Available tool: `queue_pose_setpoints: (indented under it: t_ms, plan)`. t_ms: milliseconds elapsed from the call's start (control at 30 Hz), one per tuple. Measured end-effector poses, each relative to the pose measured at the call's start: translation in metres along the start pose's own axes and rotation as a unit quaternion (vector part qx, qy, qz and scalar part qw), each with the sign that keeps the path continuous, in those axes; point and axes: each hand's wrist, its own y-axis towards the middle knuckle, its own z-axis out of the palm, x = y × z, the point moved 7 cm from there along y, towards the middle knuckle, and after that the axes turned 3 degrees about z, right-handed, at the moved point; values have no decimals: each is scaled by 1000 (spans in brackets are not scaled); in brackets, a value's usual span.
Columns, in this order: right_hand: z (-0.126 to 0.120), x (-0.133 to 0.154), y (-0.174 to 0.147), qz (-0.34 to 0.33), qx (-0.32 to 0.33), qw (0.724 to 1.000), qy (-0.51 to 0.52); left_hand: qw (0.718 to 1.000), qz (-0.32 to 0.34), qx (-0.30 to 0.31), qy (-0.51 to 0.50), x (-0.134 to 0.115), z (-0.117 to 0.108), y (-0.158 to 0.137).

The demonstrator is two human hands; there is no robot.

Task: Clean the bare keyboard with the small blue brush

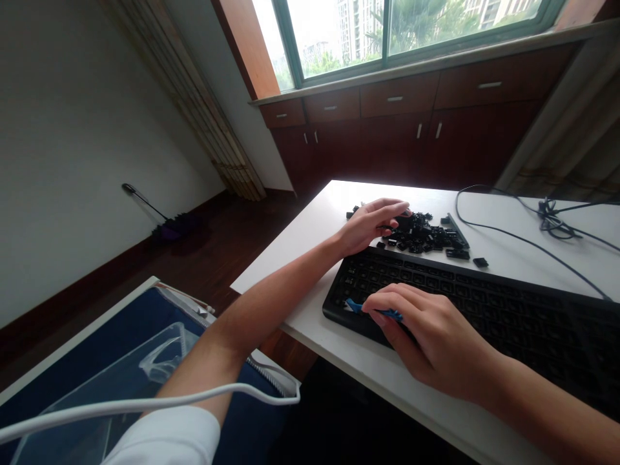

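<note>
A black keyboard (460, 287) with its key tops off lies on the white table (300, 248). My right hand (426, 336) is closed over its near left corner. Between thumb and fingers it grips a small blue brush (356, 306), whose end touches the keyboard's left part; the rest is mostly hidden. Beyond the keyboard is a heap of loose black keycaps (421, 234). My left hand (371, 223) is at the heap's left side, fingers apart and curved over the keycaps. Whether a fingertip touches one is hard to make out.
A black cable (508, 226) loops across the table's far right, bundled in one spot. At lower left stands a dark blue lined case (130, 323) holding clear plastic, with a white cord (194, 394) in front. Brown cabinets (387, 142) line the window wall.
</note>
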Motion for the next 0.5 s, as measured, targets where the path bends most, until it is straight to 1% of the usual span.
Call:
queue_pose_setpoints:
  t_ms: [67, 133, 200, 333, 500]
  plan:
    - [-2, 3, 0, -17, -10, 1000, -17, 1000, 0, 3, -1, 0, 0, 0]
    - [-6, 8, -1, -47, -36, 997, -45, 1000, 1, 1, -2, 0, 1, 0]
    - [-9, 10, -3, -63, -59, 994, -66, 1000, 1, -3, -3, -1, 1, 0]
    - [-8, 7, -3, -45, -55, 995, -76, 1000, 3, -6, -2, -2, 2, -1]
    - [-7, 7, -1, -41, -54, 995, -68, 1000, 0, -8, -2, -1, 2, 0]
